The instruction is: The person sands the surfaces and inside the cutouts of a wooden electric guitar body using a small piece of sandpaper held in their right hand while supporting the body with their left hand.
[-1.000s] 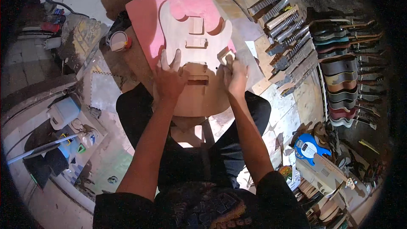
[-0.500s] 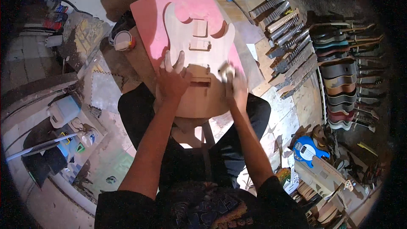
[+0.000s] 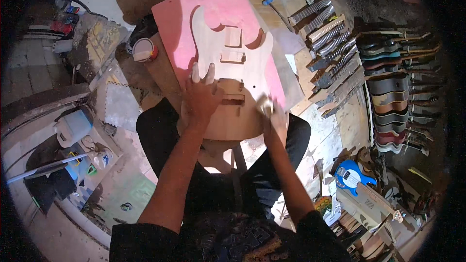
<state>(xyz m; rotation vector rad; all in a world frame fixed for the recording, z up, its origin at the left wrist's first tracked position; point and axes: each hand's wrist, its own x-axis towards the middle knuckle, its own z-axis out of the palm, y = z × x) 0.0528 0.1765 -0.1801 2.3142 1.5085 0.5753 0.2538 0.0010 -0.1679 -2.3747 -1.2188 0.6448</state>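
Observation:
An unfinished pale wood electric guitar body (image 3: 213, 48) lies over a pink board (image 3: 174, 24) in front of me, its horns away from me. Pockets are cut down its middle. My left hand (image 3: 201, 99) rests flat on the body's left side, fingers spread, beside the lower cavity (image 3: 233, 100). On the lower right edge, my right hand (image 3: 275, 120) is closed on a small pale pad (image 3: 265, 106) that looks like folded sandpaper. Motion blurs it, so its exact kind is unclear. A small dark hole (image 3: 254, 87) shows above that hand.
Several guitar necks (image 3: 330, 34) lie in a row at the right. Beyond them hang finished guitars (image 3: 388, 97). A blue bass guitar (image 3: 355, 177) lies lower right. Left of the board stands an open can (image 3: 144, 50); a blue-headed hammer (image 3: 268, 1) lies at the back.
My right hand has slid with the pad toward me and slightly right along the body, uncovering the small dark hole. The left hand keeps its place on the wood.

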